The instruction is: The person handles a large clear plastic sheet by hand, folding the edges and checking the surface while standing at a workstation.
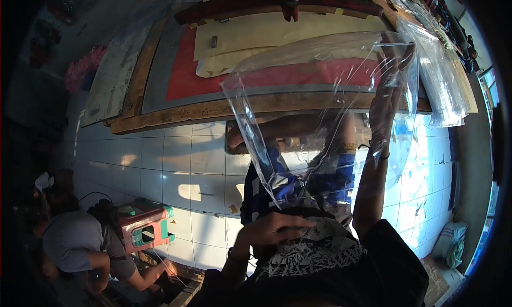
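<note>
A large clear plastic bag or sheet (320,88) is spread out in front of me, from the table's edge down to my lap. My right arm reaches far forward, and the plastic overlaps it up to my right hand (393,64). Those fingers are spread apart; whether they lie inside or behind the plastic I cannot tell. Close to my chest, my left hand (277,228) is bent across my black shirt, just below the plastic's lower corner. Its fingers stretch loosely to the right, with nothing visible in them.
The worktable (176,115) ahead has a wooden edge, red and cream sheets (240,43) and a dark red bar (240,8) across it. More clear plastic (445,91) is piled at the right. A co-worker (80,248) bends at lower left beside a red-green stool (144,221).
</note>
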`<action>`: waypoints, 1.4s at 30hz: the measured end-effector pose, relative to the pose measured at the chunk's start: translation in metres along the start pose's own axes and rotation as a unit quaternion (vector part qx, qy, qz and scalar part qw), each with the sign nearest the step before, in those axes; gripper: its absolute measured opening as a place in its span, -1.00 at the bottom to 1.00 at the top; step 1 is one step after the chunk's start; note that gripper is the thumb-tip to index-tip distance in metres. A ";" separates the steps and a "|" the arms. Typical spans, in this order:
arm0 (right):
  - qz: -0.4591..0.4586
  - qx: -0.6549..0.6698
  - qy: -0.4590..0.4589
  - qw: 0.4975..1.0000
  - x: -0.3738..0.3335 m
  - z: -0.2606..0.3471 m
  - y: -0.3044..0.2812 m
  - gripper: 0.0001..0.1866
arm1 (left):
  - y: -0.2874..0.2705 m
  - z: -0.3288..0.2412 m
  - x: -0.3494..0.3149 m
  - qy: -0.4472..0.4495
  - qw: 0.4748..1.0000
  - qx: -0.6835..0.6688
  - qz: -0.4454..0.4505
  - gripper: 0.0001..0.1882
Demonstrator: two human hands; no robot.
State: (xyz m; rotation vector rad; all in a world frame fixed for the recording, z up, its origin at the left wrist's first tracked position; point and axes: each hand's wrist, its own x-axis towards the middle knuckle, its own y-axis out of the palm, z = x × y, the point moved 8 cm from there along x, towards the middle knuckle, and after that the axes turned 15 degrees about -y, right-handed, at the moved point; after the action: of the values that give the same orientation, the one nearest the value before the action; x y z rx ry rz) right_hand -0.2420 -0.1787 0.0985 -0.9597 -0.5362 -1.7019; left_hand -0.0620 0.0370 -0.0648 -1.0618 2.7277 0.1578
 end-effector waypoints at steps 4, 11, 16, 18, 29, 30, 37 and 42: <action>-0.015 -0.042 -0.006 0.999 0.000 -0.013 0.003 -0.33 | -0.100 -0.009 -0.050 0.075 0.910 -0.137 -0.385 -0.80; 0.046 -0.132 -0.065 0.988 -0.011 -0.060 -0.007 -0.32 | -0.170 -0.020 -0.071 0.174 0.717 -0.232 -0.634 -0.71; 0.038 -0.122 -0.029 0.991 -0.008 -0.055 -0.008 -0.40 | -0.149 -0.012 0.032 0.187 0.897 -0.243 -0.317 -0.02; 0.023 -0.142 -0.028 0.989 -0.012 -0.052 -0.013 -0.43 | -0.125 -0.024 0.043 0.218 0.890 -0.317 -0.245 0.08; 0.535 -0.168 -0.048 0.827 -0.226 0.011 0.010 -0.07 | -0.117 -0.020 0.019 0.186 0.861 -0.372 -0.294 0.04; 0.553 -0.080 -0.038 0.828 -0.225 0.040 0.018 -0.13 | -0.119 -0.027 0.015 0.184 0.858 -0.339 -0.338 -0.01; 0.630 0.434 0.065 0.641 -0.164 0.131 -0.008 -0.44 | -0.124 -0.028 0.005 0.176 0.881 -0.241 -0.368 -0.09; 0.256 -0.090 -0.117 0.955 0.031 0.118 -0.022 -0.65 | -0.115 -0.034 0.001 0.173 0.881 -0.191 -0.397 -0.09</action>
State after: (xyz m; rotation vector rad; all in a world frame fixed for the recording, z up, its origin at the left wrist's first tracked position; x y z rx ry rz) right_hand -0.2272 -0.1013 0.1943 -1.3143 -0.2507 -1.1894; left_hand 0.0102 -0.0541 -0.0344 -2.4230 2.3095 0.4071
